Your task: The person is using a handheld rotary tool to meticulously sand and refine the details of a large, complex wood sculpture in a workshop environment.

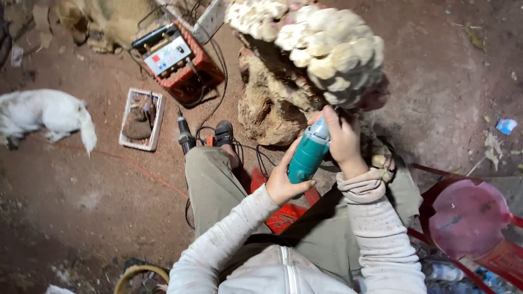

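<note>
Head view | teal plastic handheld power grinder (308, 154) at centre, nose against knobbly pale carved wood sculpture (321, 49) | left hand (283, 182) fingers clamped on rear body, steadying | right hand (342, 136) fingers clamped near head, guiding | red plastic stool (468, 218) near right.

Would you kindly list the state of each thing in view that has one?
Teal power tool: held in both hands, nose up against the carved wood.
Left hand: gripping the tool's rear.
Right hand: gripping the tool's front.
Carved wood: upright, pale knobbly top.
White dog: lying on the dirt.
Red chair: unoccupied, dusty.
Second tool: lying on the ground.
</note>
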